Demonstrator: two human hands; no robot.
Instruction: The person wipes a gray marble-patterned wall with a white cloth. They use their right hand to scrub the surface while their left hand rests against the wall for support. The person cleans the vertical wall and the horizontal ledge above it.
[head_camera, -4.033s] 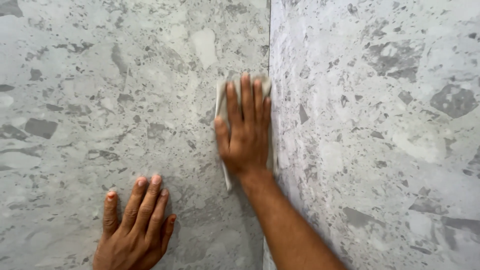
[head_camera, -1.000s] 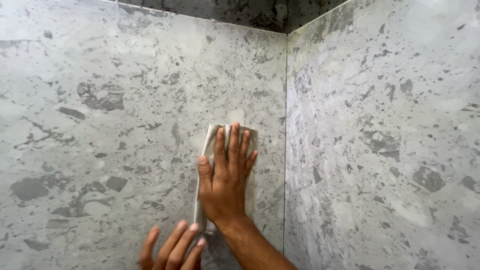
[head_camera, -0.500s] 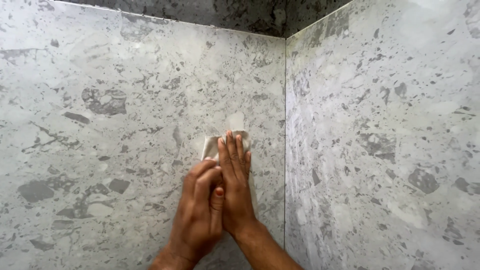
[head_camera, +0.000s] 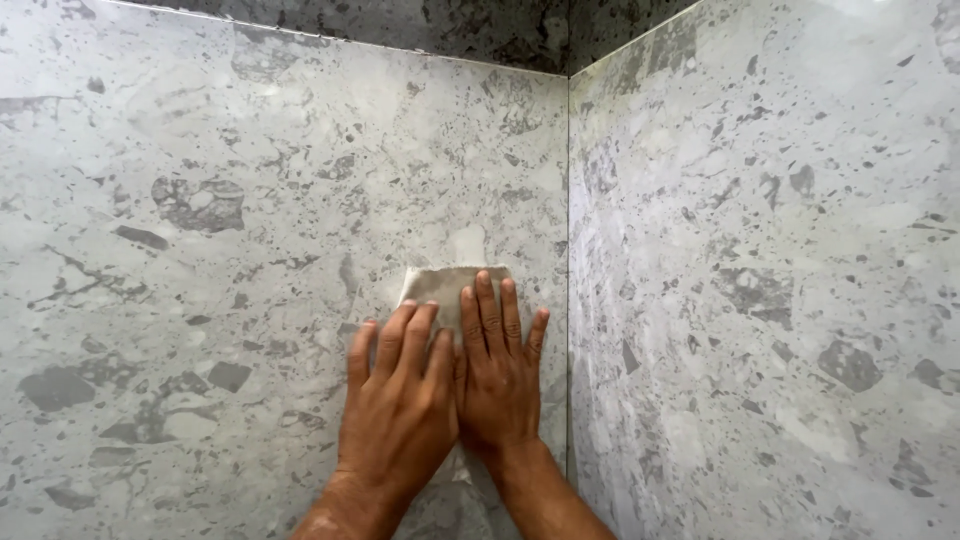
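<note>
Grey cloth (head_camera: 440, 285) lies flat on the stone wall (head_camera: 200, 250), just left of the corner. Right hand (head_camera: 497, 375) and left hand (head_camera: 400, 410) press it with flat, open fingers, gripping nothing.

Two grey stone-patterned walls meet in a corner. The left wall (head_camera: 220, 230) has darker grey patches and small specks. The right wall (head_camera: 780, 270) looks a little lighter. A thin vertical joint (head_camera: 568, 250) separates them. Above runs a darker band (head_camera: 480, 28).
</note>
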